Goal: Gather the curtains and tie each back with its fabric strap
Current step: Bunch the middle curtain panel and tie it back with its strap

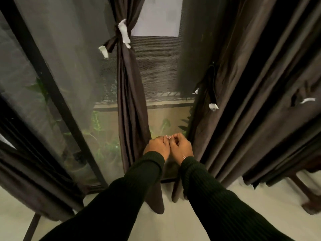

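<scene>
A dark brown curtain (132,105) hangs in the middle, bunched narrow and tied by its fabric strap (116,39) with white ends. To the right, a wider brown curtain (243,101) hangs loose, its dark strap (212,87) with a white tip dangling untied. My left hand (157,145) and my right hand (181,146) are side by side in front of the glass, between the two curtains. Both have curled fingers, knuckles touching each other. Neither hand holds any cloth that I can see.
A black door frame (52,94) runs diagonally on the left, with mesh and glass behind and green plants outside. Another brown curtain (34,185) hangs at the lower left. Dark furniture legs (305,193) stand at the lower right on the pale floor (173,223).
</scene>
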